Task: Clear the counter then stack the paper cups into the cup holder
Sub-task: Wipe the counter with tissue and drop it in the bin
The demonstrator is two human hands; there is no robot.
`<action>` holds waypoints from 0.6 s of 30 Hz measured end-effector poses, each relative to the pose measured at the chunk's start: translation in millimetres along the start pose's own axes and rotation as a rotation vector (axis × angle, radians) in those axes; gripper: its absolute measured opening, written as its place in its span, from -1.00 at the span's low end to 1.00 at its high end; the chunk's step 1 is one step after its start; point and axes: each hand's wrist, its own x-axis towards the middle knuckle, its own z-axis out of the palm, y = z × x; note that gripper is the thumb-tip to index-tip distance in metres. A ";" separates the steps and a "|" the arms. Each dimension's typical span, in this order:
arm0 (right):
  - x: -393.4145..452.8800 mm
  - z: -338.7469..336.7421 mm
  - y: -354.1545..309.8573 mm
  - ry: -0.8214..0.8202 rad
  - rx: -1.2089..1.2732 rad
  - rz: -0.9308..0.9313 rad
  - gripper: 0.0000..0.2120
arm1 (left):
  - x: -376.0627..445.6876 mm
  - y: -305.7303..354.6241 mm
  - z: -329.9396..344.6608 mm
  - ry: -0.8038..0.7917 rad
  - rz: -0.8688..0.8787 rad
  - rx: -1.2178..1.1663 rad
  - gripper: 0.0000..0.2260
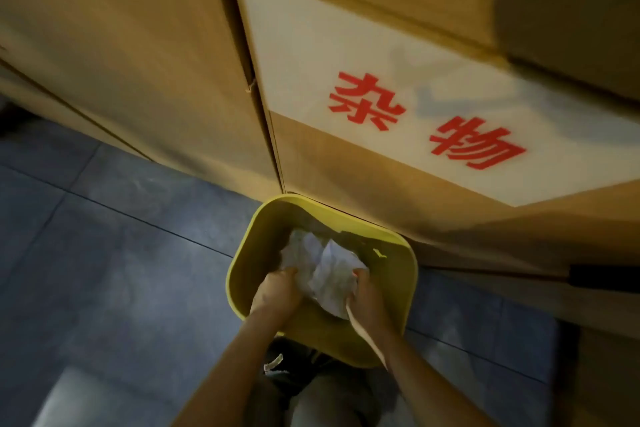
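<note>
From up here I look straight down into a yellow bin [242, 263] standing on the grey tiled floor [104, 236], its far rim right against the foot of a stack of brown cardboard boxes [138, 62]. The box directly behind the bin carries a white label [346, 55] with two red characters printed on it.

Inside the bin sits a wad of crumpled white paper [325, 270], filling the middle of the opening; a small yellowish scrap [379, 253] lies against the inner wall on the right, beyond the wad. What lies under the paper I cannot tell.

Both hands are down inside the bin's mouth. My left hand [277, 295] is curled closed on the left edge of the wad, fingers wrapped into the paper. My right hand [369, 295] is likewise clenched on the wad's right edge. The near rim of the bin is partly hidden behind both forearms. No cups or cup holder show from this angle.
</note>
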 end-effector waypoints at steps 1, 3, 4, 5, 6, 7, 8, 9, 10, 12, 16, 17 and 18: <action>-6.7 -6.1 -4.5 0.025 -0.035 -0.056 -0.67 | -7.8 1.5 -4.3 0.013 0.005 -0.024 -0.72; -26.2 -21.4 -17.4 0.029 -0.052 -0.095 -0.74 | -25.3 4.2 -12.8 0.046 0.002 -0.016 -0.70; -37.2 -31.8 -27.0 0.028 -0.061 -0.096 -0.76 | -36.0 8.1 -21.1 0.061 0.007 0.003 -0.68; -48.3 -42.4 -37.1 0.021 -0.085 -0.111 -0.76 | -47.6 13.0 -30.6 0.068 0.019 0.018 -0.66; -61.6 -55.3 -49.9 0.014 -0.132 -0.132 -0.76 | -63.1 22.5 -43.1 0.077 0.036 0.037 -0.65; -75.9 -69.0 -62.9 -0.003 -0.197 -0.150 -0.77 | -79.8 32.9 -57.2 0.085 0.062 0.059 -0.65; -90.7 -83.3 -76.5 -0.012 -0.259 -0.168 -0.76 | -95.6 42.9 -72.0 0.103 0.087 0.073 -0.69; -104.9 -97.5 -90.3 -0.019 -0.312 -0.189 -0.74 | -110.7 53.5 -87.3 0.118 0.120 0.083 -0.74; -121.8 -112.7 -105.6 -0.015 -0.339 -0.209 -0.73 | -127.9 65.6 -104.4 0.122 0.138 0.092 -0.79; -154.4 -144.4 -135.2 0.011 -0.341 -0.256 -0.75 | -161.4 91.5 -138.5 0.162 0.188 0.118 -0.77; -218.0 -209.1 -190.7 0.066 -0.249 -0.358 -0.79 | -226.5 146.2 -200.9 0.232 0.309 0.138 -0.82; -232.8 -226.0 -203.3 0.086 -0.239 -0.376 -0.79 | -239.7 159.4 -214.5 0.243 0.347 0.144 -0.82; -247.7 -242.5 -214.6 0.110 -0.229 -0.385 -0.81 | -253.0 172.7 -228.4 0.250 0.381 0.144 -0.81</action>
